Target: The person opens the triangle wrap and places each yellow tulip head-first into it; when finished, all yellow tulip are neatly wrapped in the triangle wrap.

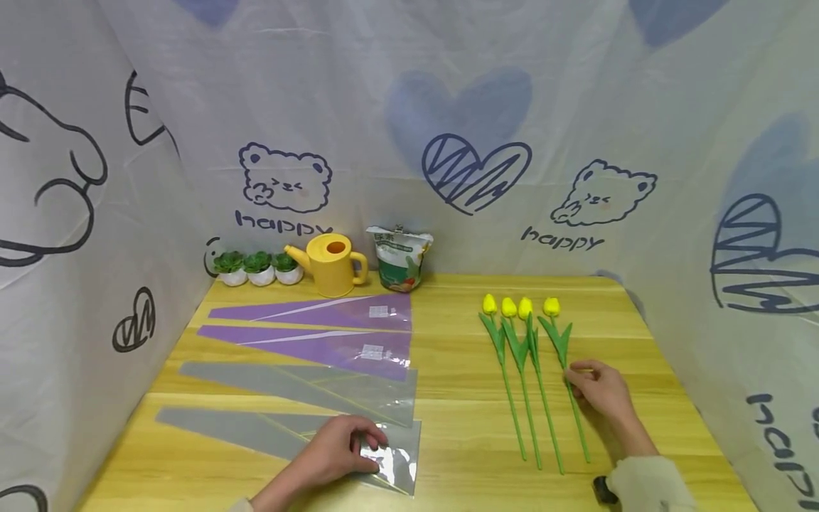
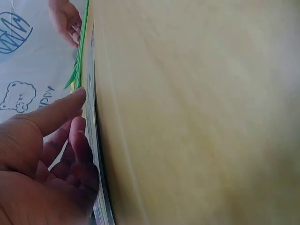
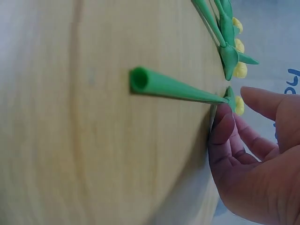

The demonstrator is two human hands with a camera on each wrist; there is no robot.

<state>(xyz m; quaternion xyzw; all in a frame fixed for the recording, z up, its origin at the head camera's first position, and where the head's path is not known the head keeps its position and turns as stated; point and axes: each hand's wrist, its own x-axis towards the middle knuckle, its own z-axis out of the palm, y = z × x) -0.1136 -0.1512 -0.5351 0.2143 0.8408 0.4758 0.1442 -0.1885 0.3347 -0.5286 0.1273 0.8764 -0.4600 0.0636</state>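
Left hand (image 1: 335, 448) resting on the nearest grey wrapping sleeve (image 1: 269, 430) at the table's (image 1: 461, 398) front left, fingers curled over its clear wide end, right hand (image 1: 601, 391) fingertips pinching the stem of the rightmost yellow tulip (image 1: 563, 355), three more tulips (image 1: 512, 348) lying just beside it.

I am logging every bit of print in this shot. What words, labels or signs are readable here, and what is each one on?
"happy": under the left bear drawing on the backdrop cloth.
"happy": under the right bear drawing on the same cloth.
Print on the green and white bag: too small to read.
White stickers on the purple sleeves: too small to read.
Partial letters on the right cloth wall: cut off.
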